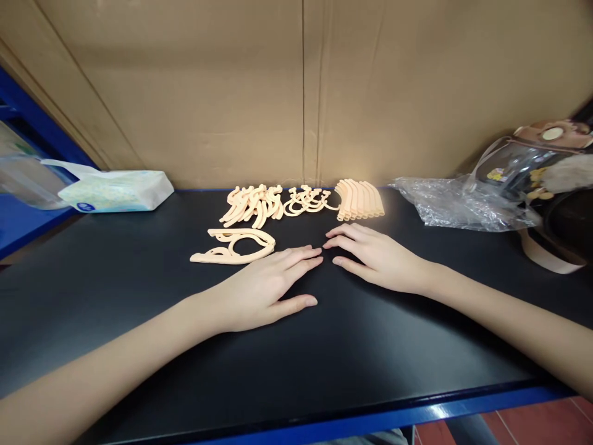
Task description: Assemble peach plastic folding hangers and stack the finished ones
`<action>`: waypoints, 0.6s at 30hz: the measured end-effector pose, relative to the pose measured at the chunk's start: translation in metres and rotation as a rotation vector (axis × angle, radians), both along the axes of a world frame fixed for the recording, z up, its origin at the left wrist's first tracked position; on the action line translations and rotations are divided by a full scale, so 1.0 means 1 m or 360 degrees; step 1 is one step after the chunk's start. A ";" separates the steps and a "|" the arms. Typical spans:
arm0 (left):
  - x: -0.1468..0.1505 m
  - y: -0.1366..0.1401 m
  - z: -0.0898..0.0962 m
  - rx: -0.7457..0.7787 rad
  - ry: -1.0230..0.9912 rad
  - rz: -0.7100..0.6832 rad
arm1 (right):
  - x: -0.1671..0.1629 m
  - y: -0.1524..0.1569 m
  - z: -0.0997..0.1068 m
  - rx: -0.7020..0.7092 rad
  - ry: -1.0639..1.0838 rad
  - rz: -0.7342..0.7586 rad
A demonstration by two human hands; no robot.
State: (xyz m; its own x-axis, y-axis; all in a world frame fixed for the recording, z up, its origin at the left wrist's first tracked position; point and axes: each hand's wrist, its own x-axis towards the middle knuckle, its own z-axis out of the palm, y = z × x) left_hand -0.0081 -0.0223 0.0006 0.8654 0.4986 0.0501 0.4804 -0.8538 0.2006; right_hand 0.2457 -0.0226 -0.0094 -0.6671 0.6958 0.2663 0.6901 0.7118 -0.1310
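Observation:
My left hand (269, 284) lies flat on the black tabletop (352, 352), fingers stretched and holding nothing. Just beyond its knuckles is a folded peach plastic hanger (231, 254), its two arms lying side by side. My right hand (370, 256) rests with fingers apart, fingertips close to the left ones, and it too is empty. Behind the hands, peach pieces lie in three groups: a pile of curved arm pieces (254, 204) at left, several hook pieces (308, 201) in the middle, and a neat row of curved tube-like pieces (360, 199) nearest my right hand.
A tissue pack (120, 190) sits at the back left. At the back right are a crumpled clear plastic bag (467, 201) and a clear bottle with a brown lid (551, 133). A cardboard wall (208, 93) closes off the back; a blue edge (370, 423) runs along the front.

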 end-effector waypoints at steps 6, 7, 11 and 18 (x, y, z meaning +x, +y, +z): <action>0.000 0.000 0.003 0.0028 -0.0019 -0.0020 | 0.022 0.025 0.036 0.0203 0.0262 -0.0505; 0.000 0.000 0.003 0.0022 -0.0023 -0.0021 | 0.030 0.035 0.042 0.0232 0.0240 -0.0652; -0.002 0.002 0.003 0.0010 -0.0031 -0.0021 | 0.063 0.079 0.056 0.0037 0.0001 -0.1192; -0.003 0.004 0.002 0.0024 -0.0008 -0.0021 | 0.084 0.118 0.044 -0.0381 -0.0071 -0.1411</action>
